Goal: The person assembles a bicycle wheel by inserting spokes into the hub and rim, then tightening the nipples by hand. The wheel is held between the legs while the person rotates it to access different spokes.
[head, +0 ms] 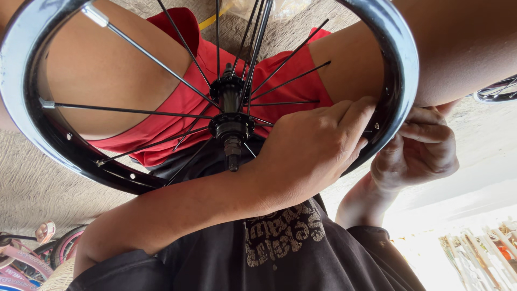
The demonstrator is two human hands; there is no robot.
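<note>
At the far left we see part of a pink bicycle (21, 253) on the woven mat (32, 183). Over our lap lies a bicycle wheel. Its black, shiny rim (64, 148) sweeps from the left edge round to the right, resting across our bare thighs and red shorts (183, 102). Thin spokes (129, 110) run inward to the black hub (231, 116), whose axle end points toward our dark printed shirt (280, 237).

Right of the hub, our left forearm crosses under the wheel from the lower left. Our left hand (318, 145) sits inside the rim's circle, its fingers curled and pressed onto the inner face of the rim on the right side, gripping it there.

Just past that stretch of rim, on its outer side, is our right hand (420, 151), clenched with the fingers folded and the thumb toward the rim's edge. It touches the rim, but we cannot tell what it pinches. The two hands sit on either side of the same stretch of rim.

At the far right edge a second wheel (498, 91) peeks in.
</note>
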